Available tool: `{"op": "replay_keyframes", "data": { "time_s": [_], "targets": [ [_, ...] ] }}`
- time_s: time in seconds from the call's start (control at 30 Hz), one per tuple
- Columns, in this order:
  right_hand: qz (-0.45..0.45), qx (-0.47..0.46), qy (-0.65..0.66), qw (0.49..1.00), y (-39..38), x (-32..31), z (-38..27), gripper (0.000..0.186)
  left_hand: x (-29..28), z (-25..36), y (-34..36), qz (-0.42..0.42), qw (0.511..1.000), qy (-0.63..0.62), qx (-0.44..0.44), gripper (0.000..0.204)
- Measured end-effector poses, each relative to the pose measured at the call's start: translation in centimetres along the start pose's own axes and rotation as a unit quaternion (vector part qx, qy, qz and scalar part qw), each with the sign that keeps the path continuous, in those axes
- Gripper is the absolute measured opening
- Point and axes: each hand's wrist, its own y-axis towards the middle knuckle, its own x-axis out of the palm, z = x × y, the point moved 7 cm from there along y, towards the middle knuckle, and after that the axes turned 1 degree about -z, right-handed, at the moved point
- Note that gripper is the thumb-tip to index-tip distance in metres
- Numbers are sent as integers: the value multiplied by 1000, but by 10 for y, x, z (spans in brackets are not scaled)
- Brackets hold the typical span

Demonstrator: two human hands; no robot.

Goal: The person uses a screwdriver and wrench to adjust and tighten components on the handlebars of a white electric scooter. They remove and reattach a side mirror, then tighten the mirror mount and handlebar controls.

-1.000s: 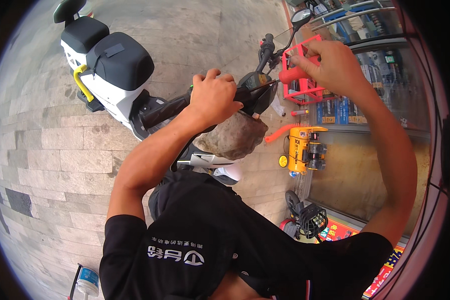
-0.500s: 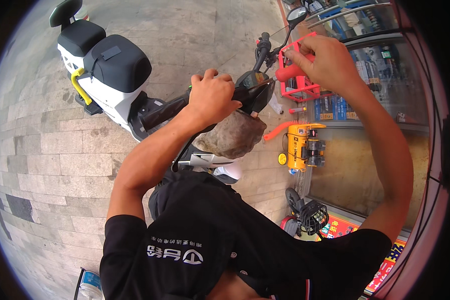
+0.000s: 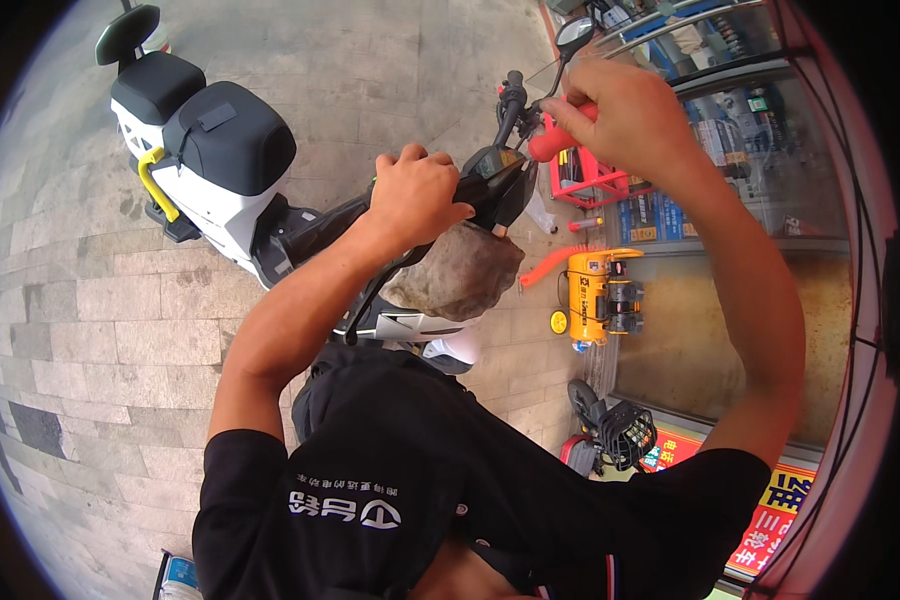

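"Look at the right hand [image 3: 625, 118], curled firmly round the smooth, rounded plastic of a red-handled screwdriver [image 3: 552, 145], on the far right, just beside the scooter's glossy, angular black front housing [image 3: 510, 195]."

"And the left hand [image 3: 417, 195]?"

"Knuckles up, fingers bent, lying over the left side of that housing. The palm's hidden, so I can't tell whether it grips anything."

"Lovely textures here! Padded matte seat [image 3: 232, 138] on the far left, slick white bodywork [image 3: 210, 215], a tubular yellow bar [image 3: 150, 185]."

"Then that rough, grey, stone-like lump [image 3: 455, 272], nearer than the housing; what it rests on is hidden."

"To the right, a rounded yellow tank [image 3: 588, 295] by a ribbed red hose [image 3: 552, 265], and beyond it an open-framed red crate [image 3: 595, 185], partly covered by the right forearm."

"Can you see the screwdriver's tip?"

"No, too small and dark against the housing. And the pail [image 3: 180, 578], near left, is cut off by the edge."
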Motion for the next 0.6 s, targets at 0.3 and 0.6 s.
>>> {"op": "replay_keyframes", "data": {
  "time_s": [0.3, 0.6],
  "targets": [
    [26, 6, 86, 996, -13, -15, -9, 22, -2, 0, -1, 29, 1000, 4, 9, 36],
    [55, -18, 56, 997, -19, -10, -11, 24, -3, 1, -2, 18, 1000, 11, -3, 35]
  ]
}}
